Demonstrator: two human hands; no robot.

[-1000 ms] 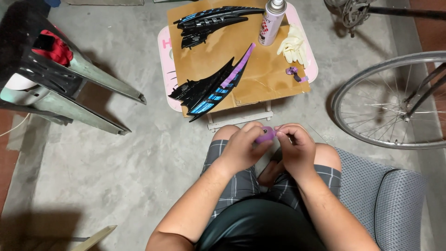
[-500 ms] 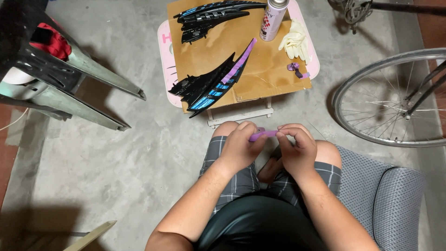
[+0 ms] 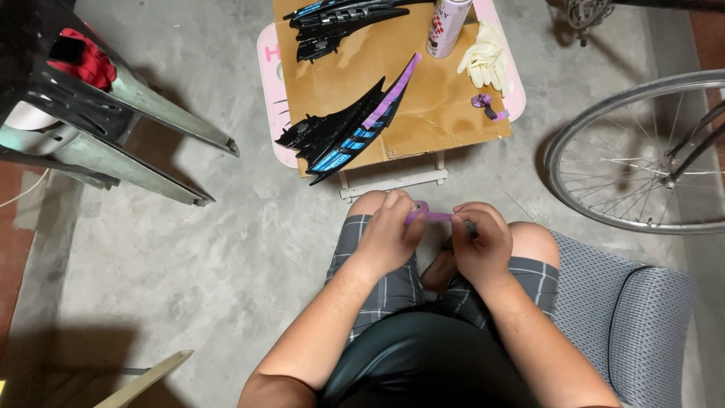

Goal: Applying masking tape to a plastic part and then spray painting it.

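Seated, viewed from above. Left hand (image 3: 389, 234) and right hand (image 3: 481, 240) both pinched shut on a short strip of purple masking tape (image 3: 427, 216), stretched between them above the knees. On the far tabletop (image 3: 445, 125): near black fairing panel (image 3: 349, 127) already taped along one edge, blue patches still bare; far black panel (image 3: 340, 18) untaped. Spray can (image 3: 447, 26), pale gloves (image 3: 485, 64), tape scraps (image 3: 487, 105) at right.
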